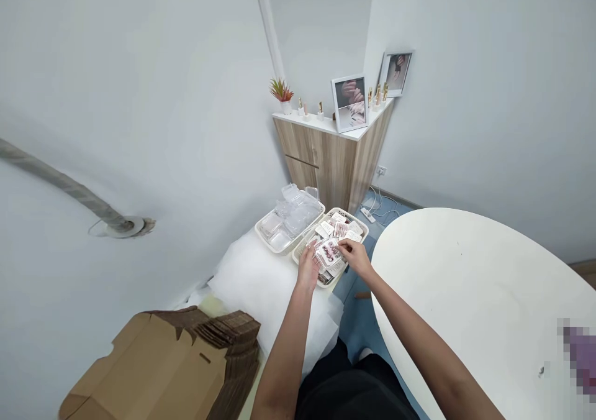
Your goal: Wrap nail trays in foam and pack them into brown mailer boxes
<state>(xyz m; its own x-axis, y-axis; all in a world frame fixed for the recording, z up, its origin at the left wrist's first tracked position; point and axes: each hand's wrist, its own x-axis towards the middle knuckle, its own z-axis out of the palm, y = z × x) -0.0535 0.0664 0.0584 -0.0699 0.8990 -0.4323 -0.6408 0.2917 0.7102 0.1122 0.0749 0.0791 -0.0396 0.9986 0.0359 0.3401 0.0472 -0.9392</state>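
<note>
My left hand (308,268) and my right hand (356,257) both grip the edges of a clear plastic pack (328,254) with a pink-patterned card inside. The pack is held just above a white plastic tray (348,215), which is filled with several similar flat packs and cards. Another white tray (274,245) stands to its left, holding stacked clear plastic shells. My left hand is the closer of the two to that second tray. The pack's contents are too small to make out.
A stack of flat brown cardboard box blanks (186,361) lies at lower left, and white padding (261,289) lies under the trays. A round white table (475,302) fills the right. Beyond stands a wood-fronted cabinet (321,159) with framed photos, with cables on the floor.
</note>
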